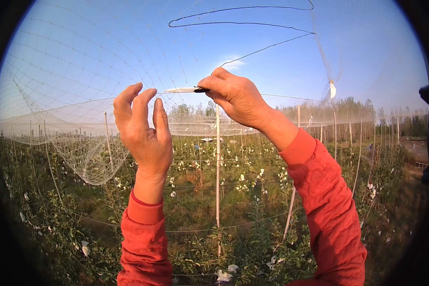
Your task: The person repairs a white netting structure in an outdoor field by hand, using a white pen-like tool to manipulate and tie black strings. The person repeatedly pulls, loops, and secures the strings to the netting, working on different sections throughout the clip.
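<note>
My right hand [236,94] pinches a slim white tool [181,90], probably a netting needle, with dark material at its held end. The tool lies level along a thin taut line [93,101], its tip pointing left. From behind my right fingers a dark cord [268,47] runs up to the right, then loops back across the sky. My left hand [143,128] is raised just left of the tip, fingers apart. Its fingertips are close to the line and to the mesh of a fine net [103,53]; whether they touch is unclear.
A bunched fold of net [94,161] sags at the left. An upright pole [218,178] stands straight ahead, with a leaning pole [289,214] to its right. Low wires [193,231] cross among leafy fruit trees bearing white bags [224,275]. A white scrap [332,89] hangs from gathered netting.
</note>
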Demonstrator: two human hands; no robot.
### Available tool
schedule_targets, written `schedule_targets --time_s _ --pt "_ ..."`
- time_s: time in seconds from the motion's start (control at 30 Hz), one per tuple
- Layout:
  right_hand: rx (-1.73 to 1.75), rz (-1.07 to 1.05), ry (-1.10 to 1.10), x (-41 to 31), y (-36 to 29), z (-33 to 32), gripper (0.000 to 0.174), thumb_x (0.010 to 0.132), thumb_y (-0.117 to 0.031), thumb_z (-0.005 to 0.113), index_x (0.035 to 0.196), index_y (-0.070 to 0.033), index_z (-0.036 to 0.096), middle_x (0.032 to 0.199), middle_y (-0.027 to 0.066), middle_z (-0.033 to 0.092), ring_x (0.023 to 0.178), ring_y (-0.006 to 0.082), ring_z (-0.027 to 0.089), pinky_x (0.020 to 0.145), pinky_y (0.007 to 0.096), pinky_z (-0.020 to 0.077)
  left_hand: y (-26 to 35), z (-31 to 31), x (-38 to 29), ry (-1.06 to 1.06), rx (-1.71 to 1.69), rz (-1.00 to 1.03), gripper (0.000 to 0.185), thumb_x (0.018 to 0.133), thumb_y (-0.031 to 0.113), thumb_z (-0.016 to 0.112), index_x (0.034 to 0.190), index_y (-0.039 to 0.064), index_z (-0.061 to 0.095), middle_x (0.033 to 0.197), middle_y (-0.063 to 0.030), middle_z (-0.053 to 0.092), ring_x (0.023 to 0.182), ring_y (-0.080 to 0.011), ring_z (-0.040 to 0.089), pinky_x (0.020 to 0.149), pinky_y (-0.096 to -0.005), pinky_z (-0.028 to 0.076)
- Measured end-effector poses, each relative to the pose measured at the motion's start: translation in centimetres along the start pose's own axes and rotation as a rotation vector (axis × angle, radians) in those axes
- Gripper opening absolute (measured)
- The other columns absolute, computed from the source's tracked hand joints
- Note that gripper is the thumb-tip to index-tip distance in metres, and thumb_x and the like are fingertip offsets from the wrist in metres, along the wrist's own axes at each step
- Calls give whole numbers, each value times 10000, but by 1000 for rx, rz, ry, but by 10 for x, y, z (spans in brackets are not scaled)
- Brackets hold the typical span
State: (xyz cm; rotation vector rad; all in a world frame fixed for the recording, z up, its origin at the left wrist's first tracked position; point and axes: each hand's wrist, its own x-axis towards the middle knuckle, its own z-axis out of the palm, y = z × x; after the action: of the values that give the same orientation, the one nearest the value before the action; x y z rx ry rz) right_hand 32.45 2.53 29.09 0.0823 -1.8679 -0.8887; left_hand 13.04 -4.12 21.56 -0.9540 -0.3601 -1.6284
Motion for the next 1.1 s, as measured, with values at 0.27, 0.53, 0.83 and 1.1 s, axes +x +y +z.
schedule_targets --time_s 0.27,0.53,0.83,1.1 --pt "9 -50 53 6 -13 -9 218 894 -68 656 1077 -186 646 930 49 609 767 303 660 627 416 532 16 4 5 -62 -154 -58 134 943 139 699 1019 30 695 1149 -142 619 1073 -277 588 893 -390 468" --pt "155 -209 161 6 -37 -18 305 852 -11 663 1122 -148 629 922 78 585 727 305 648 620 404 533 34 11 3 -72 -598 -266 136 974 148 667 929 22 691 933 -73 667 913 -216 593 835 -354 442" --pt "-37 -296 524 -30 -81 -33 411 777 67 745 1166 -44 672 922 83 630 704 199 621 576 318 517 41 7 -2 -33 -69 104 109 861 117 709 815 44 642 911 -82 662 858 -280 603 849 -423 439" --pt "-83 -422 345 -29 -89 -30 344 656 -67 741 1000 -77 730 955 39 641 778 179 641 627 290 546 48 2 -19 -32 -125 170 211 832 225 720 901 30 683 929 -105 676 906 -289 617 914 -466 446"
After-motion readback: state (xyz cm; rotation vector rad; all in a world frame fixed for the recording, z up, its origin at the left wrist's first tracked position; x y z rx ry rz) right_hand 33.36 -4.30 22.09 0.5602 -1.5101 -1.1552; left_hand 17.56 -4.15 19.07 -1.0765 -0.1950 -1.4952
